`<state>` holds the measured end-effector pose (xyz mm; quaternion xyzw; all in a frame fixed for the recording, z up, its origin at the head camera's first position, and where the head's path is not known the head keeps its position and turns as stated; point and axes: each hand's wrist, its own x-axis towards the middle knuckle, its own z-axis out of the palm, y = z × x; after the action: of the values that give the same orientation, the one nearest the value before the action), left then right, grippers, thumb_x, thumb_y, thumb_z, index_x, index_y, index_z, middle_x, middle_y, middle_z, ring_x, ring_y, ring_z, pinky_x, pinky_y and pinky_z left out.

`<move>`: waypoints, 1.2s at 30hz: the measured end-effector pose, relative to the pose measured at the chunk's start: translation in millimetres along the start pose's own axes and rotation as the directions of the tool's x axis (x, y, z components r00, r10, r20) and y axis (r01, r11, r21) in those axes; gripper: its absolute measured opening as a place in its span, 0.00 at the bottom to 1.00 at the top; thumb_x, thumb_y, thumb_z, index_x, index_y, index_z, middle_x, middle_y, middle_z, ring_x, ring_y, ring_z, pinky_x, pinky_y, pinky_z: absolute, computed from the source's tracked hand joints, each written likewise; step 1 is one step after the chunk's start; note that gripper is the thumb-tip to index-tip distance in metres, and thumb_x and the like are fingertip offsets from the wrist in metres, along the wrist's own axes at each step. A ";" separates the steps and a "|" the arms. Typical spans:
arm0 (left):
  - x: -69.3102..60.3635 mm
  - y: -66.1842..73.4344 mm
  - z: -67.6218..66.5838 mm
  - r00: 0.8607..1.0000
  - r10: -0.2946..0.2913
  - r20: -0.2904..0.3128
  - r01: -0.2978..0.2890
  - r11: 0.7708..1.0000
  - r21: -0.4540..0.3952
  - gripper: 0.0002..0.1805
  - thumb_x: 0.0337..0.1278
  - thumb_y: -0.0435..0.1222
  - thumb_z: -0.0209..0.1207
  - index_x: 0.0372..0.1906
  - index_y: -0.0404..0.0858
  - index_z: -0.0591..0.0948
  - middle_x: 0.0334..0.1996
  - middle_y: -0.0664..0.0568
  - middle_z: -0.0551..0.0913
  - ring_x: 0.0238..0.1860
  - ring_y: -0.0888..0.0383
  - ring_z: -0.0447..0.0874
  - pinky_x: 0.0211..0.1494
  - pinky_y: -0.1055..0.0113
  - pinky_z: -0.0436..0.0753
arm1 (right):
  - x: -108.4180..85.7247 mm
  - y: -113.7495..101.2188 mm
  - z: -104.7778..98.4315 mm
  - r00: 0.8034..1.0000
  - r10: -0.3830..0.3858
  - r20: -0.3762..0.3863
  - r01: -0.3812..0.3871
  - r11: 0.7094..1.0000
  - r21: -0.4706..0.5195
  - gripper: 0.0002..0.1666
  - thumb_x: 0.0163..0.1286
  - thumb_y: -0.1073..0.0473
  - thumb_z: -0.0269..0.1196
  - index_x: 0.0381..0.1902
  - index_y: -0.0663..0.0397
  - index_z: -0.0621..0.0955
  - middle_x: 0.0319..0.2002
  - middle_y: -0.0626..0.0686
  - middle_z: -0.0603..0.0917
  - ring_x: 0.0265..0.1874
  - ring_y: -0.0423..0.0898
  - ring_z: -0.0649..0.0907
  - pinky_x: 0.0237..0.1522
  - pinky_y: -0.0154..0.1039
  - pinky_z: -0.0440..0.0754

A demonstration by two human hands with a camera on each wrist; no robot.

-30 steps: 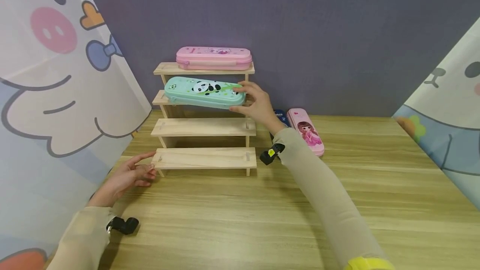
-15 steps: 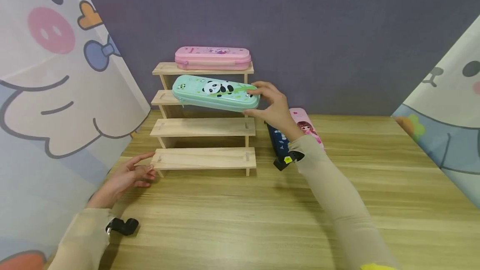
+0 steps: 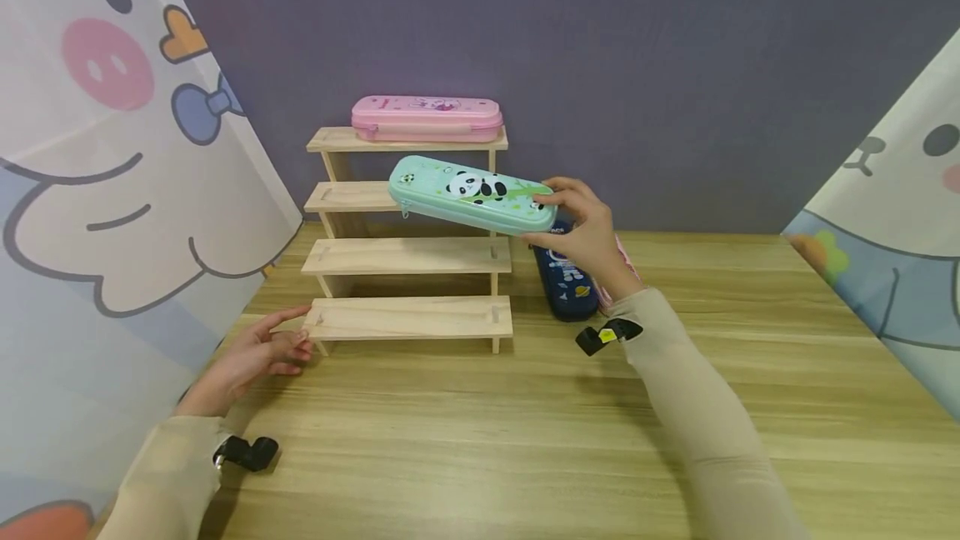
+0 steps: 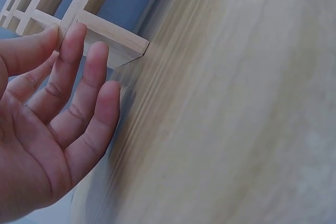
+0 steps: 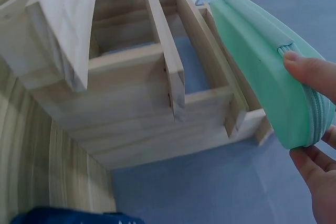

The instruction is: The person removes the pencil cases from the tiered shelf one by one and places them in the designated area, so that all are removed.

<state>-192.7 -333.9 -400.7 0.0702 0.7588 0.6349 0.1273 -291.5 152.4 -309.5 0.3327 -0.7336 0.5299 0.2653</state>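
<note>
Rightward through the air: that is how the panda pencil case (image 3: 472, 194) has moved since a second ago, drawn off from over the left of the second shelf (image 3: 348, 195) from the top, and my right hand (image 3: 588, 233) has gone with it. My left hand (image 3: 247, 361) has stayed put. The case now hangs in front of the right side of the wooden rack (image 3: 408, 257), tilted, its right end lower. I have it by that end alone, thumb and fingers spread about as wide as the case is thick. My left thumb and a finger lightly pinch the left end of the bottom shelf (image 3: 408, 317), the other fingers loosely bent.

Held so far to one end, the case could swivel or droop in my fingers, its weight lying out to the left. Its free end might knock a shelf edge and jog the rack if my left fingers slackened, and the dangling zip pull (image 3: 406, 211) could snag on wood.

Farther out, a pink pencil case (image 3: 427, 119) lies on the top shelf. Right of the rack, a navy pencil case (image 3: 567, 286) rests on the desk (image 3: 450, 448), another pink case (image 3: 627, 257) mostly hidden behind my hand. Pale grain streaks the desk; a grey wall (image 3: 675, 90) stands behind, and cartoon-printed hangings (image 3: 60, 198) flank both sides.
</note>
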 end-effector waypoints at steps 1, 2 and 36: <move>0.1 0.1 0.0 1.000 0.001 0.001 -0.001 1.000 0.001 0.26 0.75 0.32 0.52 0.70 0.58 0.68 0.37 0.55 0.86 0.38 0.60 0.85 0.38 0.64 0.85 | -1.7 -0.7 -2.6 1.000 -0.001 -0.013 0.001 1.000 0.001 0.30 0.42 0.78 0.78 0.48 0.71 0.84 0.58 0.66 0.76 0.56 0.52 0.76 0.52 0.33 0.78; 0.2 0.2 0.0 1.000 0.003 0.002 -0.003 1.000 0.001 0.26 0.75 0.32 0.52 0.71 0.58 0.68 0.37 0.55 0.86 0.38 0.60 0.85 0.38 0.64 0.85 | -3.4 -1.8 -5.3 1.000 -0.001 -0.024 0.001 1.000 -0.004 0.30 0.41 0.80 0.78 0.47 0.73 0.84 0.57 0.67 0.76 0.56 0.51 0.76 0.50 0.32 0.78; -1.1 -1.2 2.0 1.000 0.020 0.004 -0.020 1.000 -0.024 0.24 0.75 0.31 0.50 0.63 0.65 0.72 0.36 0.56 0.86 0.38 0.60 0.86 0.38 0.64 0.85 | -58.0 12.7 -104.1 0.967 0.054 -0.249 0.008 0.970 0.242 0.28 0.37 0.93 0.68 0.42 0.83 0.81 0.53 0.60 0.77 0.55 0.51 0.74 0.57 0.32 0.76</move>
<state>-191.0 -332.5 -402.1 0.0776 0.7501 0.6451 0.1232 -260.5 266.4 -329.2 0.2832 -0.6275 0.6565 0.3084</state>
